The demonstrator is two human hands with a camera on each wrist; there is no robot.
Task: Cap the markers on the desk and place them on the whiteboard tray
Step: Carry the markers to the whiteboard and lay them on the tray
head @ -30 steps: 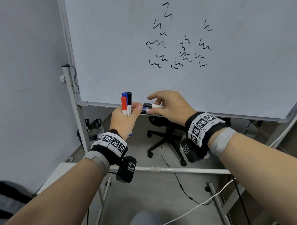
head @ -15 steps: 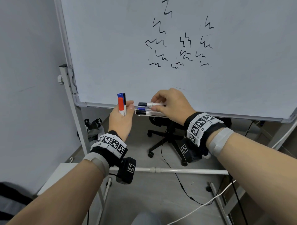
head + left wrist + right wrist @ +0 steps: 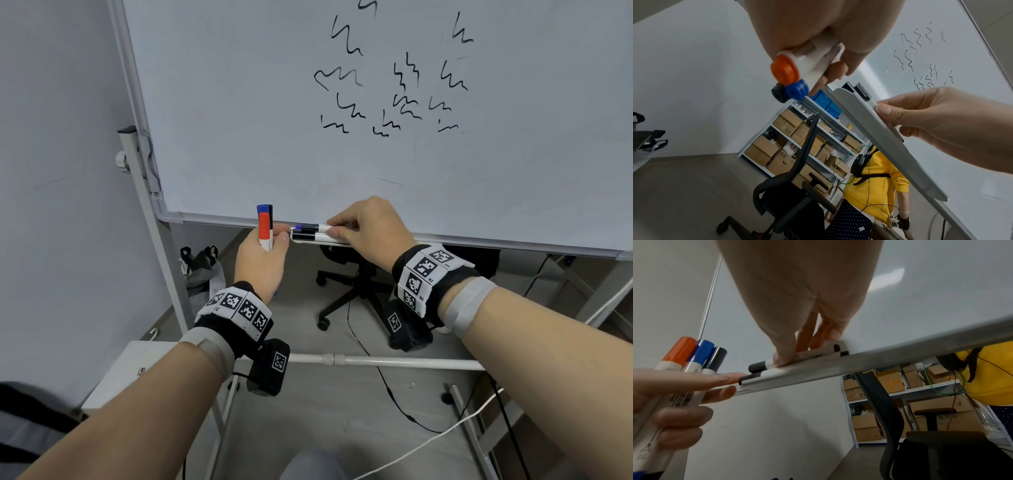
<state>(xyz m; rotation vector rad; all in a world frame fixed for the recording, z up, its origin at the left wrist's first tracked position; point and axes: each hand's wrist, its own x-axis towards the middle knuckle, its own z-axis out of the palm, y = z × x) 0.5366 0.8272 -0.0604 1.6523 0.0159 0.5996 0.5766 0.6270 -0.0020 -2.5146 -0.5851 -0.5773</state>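
My left hand (image 3: 272, 240) grips three capped markers (image 3: 264, 226) upright: orange, blue and black caps (image 3: 694, 352). Its index fingertip (image 3: 731, 378) touches the left end of the whiteboard tray (image 3: 838, 368), at a black cap there. Two black-capped markers lie side by side on the tray (image 3: 879, 138), one behind (image 3: 310, 226) and one in front (image 3: 305, 236). My right hand (image 3: 342, 229) pinches the white barrel of the rear marker (image 3: 758, 366), thumb on top and fingers behind. The whiteboard (image 3: 376, 154) above carries black scribbles.
A black office chair (image 3: 346, 284) stands behind the board. The stand's white crossbar (image 3: 376, 360) runs below my wrists, with cables (image 3: 411, 442) on the floor. A white box (image 3: 137, 363) sits lower left. A person in yellow (image 3: 875, 183) and shelves of cartons (image 3: 789, 146) are beyond.
My right hand has lowered its marker onto the tray beside the other one. My left hand, still holding its bundle, has brought a fingertip up to the tray's left end.
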